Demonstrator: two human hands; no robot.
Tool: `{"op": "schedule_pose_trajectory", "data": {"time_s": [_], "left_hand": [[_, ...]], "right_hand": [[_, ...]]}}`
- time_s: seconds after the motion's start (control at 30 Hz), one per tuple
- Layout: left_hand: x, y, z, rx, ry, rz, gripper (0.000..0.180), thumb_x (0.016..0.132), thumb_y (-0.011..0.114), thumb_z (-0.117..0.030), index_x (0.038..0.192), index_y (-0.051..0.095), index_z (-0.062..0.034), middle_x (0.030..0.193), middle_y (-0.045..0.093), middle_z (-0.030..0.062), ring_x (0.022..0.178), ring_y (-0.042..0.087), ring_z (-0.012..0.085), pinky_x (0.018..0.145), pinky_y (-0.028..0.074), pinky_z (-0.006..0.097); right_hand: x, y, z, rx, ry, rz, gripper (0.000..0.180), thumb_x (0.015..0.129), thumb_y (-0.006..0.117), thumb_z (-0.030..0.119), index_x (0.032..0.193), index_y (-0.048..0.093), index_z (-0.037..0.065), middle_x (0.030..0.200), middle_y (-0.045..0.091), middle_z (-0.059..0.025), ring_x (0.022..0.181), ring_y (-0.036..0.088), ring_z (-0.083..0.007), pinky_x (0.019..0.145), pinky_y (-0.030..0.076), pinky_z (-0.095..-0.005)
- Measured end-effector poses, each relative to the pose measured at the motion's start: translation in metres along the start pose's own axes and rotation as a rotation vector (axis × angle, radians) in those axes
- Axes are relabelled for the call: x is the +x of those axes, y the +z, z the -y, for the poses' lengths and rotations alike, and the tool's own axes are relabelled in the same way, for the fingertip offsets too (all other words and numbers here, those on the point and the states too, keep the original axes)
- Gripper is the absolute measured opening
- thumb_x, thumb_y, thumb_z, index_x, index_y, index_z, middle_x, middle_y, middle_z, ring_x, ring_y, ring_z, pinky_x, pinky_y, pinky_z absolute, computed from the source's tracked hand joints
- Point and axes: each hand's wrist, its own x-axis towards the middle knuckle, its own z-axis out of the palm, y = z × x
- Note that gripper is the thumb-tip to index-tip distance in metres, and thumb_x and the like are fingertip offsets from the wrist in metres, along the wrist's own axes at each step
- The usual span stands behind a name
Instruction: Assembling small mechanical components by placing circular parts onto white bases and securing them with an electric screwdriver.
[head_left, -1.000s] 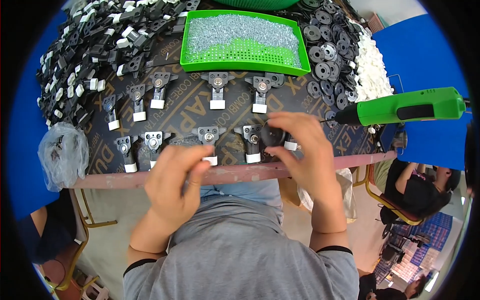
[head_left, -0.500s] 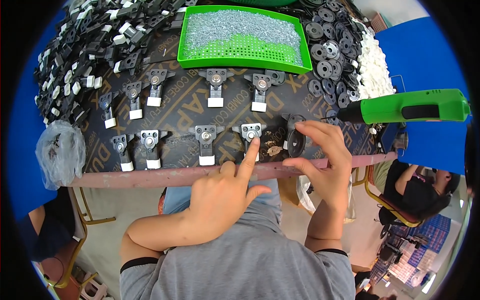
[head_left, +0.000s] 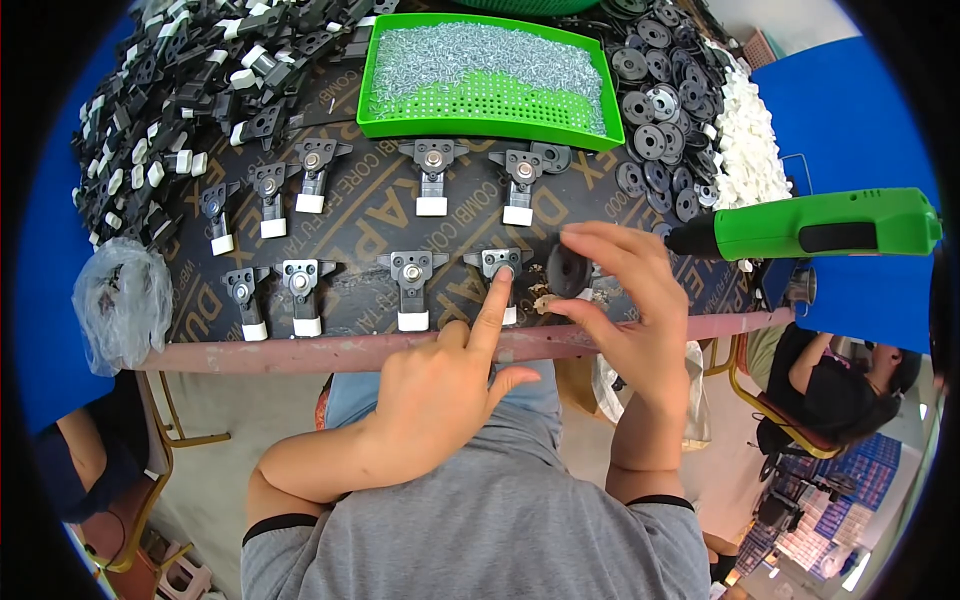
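Observation:
My right hand [head_left: 645, 300] pinches a black grooved disc [head_left: 569, 270] between thumb and fingertips, tipped up on edge just above the table. Behind it, a bit of another part with a white end shows, mostly hidden by the hand. With the index finger stretched out, my left hand [head_left: 440, 385] touches a black bracket with a white foot [head_left: 501, 262]; the thumb is out and the other fingers are curled. The fingertip covers that bracket's middle. To its left in the front row lie similar brackets [head_left: 412, 275], each with a round metal piece at its centre.
A second row of brackets [head_left: 433, 165] lies behind. Beyond stands a green tray [head_left: 490, 135] of small screws. Heaps of black-and-white parts [head_left: 190, 100], black discs [head_left: 650, 140] and white pieces [head_left: 745, 140] surround it. A green power screwdriver [head_left: 830, 222] reaches in from the right; a plastic bag [head_left: 122, 305] sits left.
My right hand has closed on the black disc and brought it left, toward the bracket under my left finger. My left index finger stays on that bracket, shifted only slightly.

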Motion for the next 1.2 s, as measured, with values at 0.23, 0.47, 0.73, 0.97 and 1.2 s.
{"op": "schedule_pose_trajectory", "data": {"time_s": [0.23,0.47,0.73,0.97,1.2], "left_hand": [[-0.018,-0.015,0.014,-0.271,-0.123,-0.039,0.086,0.085,0.065,-0.056,0.144,0.035,-0.0001,0.074,0.065,0.0096,0.057,0.065,0.0270,0.050,0.050,0.038],[-0.027,-0.033,0.029,-0.492,-0.161,-0.122,0.048,0.091,0.068,-0.033,0.121,0.048,-0.0014,0.081,0.066,0.0118,0.068,0.067,0.0267,0.058,0.050,0.038],[-0.021,-0.029,0.035,-1.112,-0.183,-0.090,0.039,0.094,0.058,0.001,0.130,0.046,-0.0026,0.100,0.055,0.0066,0.073,0.059,0.0127,0.063,0.049,0.024],[-0.008,-0.022,0.030,-1.606,-0.147,-0.186,0.050,0.089,0.064,0.007,0.131,0.040,-0.0041,0.098,0.056,0.0060,0.076,0.061,0.0090,0.061,0.051,0.022],[-0.020,-0.016,0.043,-1.627,-0.215,-0.155,0.023,0.099,0.056,-0.009,0.118,0.046,-0.0008,0.091,0.059,0.0051,0.075,0.061,0.0087,0.062,0.051,0.024]], "right_hand": [[0.015,0.024,0.004,0.078,0.007,0.183,0.056,0.062,0.082,0.006,0.116,0.066,0.007,0.113,0.067,-0.0086,0.104,0.058,-0.0314,0.091,0.047,-0.0384],[0.021,0.028,0.003,0.050,0.001,0.276,0.052,0.062,0.079,0.001,0.111,0.065,0.006,0.112,0.067,-0.0092,0.106,0.057,-0.0328,0.091,0.047,-0.0409],[0.024,0.028,0.008,0.076,0.058,0.236,0.051,0.060,0.083,0.005,0.109,0.067,0.005,0.109,0.068,-0.0092,0.104,0.060,-0.0291,0.087,0.049,-0.0376],[0.010,0.032,0.043,0.608,0.280,0.180,0.016,0.084,0.071,0.000,0.099,0.068,-0.003,0.092,0.065,-0.0079,0.080,0.062,-0.0130,0.069,0.050,-0.0263],[0.009,0.048,0.047,0.844,0.578,0.149,0.006,0.088,0.069,0.000,0.091,0.065,-0.003,0.087,0.064,-0.0035,0.074,0.059,-0.0072,0.063,0.047,-0.0201]]}}
